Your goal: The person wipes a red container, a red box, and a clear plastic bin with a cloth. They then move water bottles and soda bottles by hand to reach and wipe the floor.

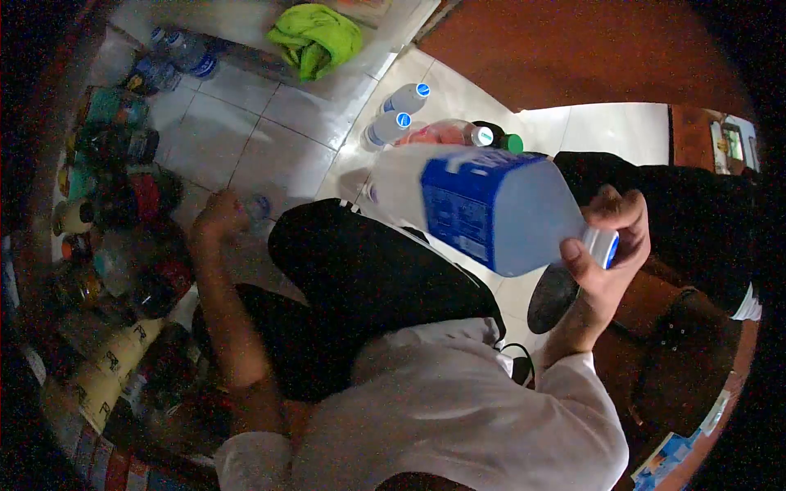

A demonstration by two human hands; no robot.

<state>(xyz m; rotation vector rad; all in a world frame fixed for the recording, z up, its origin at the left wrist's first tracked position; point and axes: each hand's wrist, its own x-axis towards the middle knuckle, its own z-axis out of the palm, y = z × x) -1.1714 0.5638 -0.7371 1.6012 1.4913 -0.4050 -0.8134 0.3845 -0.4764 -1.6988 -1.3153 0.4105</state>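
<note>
My right hand grips a large clear bottle by its neck and blue-and-white cap. The bottle lies tilted nearly sideways in the air, its blue label facing up toward me and its base pointing left. On the left, my left hand is low over the tiled floor, its fingers curled around the end of a small clear bottle; that hand is dim and partly blurred.
Two blue-capped bottles stand on the tiles, beside a pinkish bottle and a green cap. Several bottles crowd the left side. A green cloth lies at the top.
</note>
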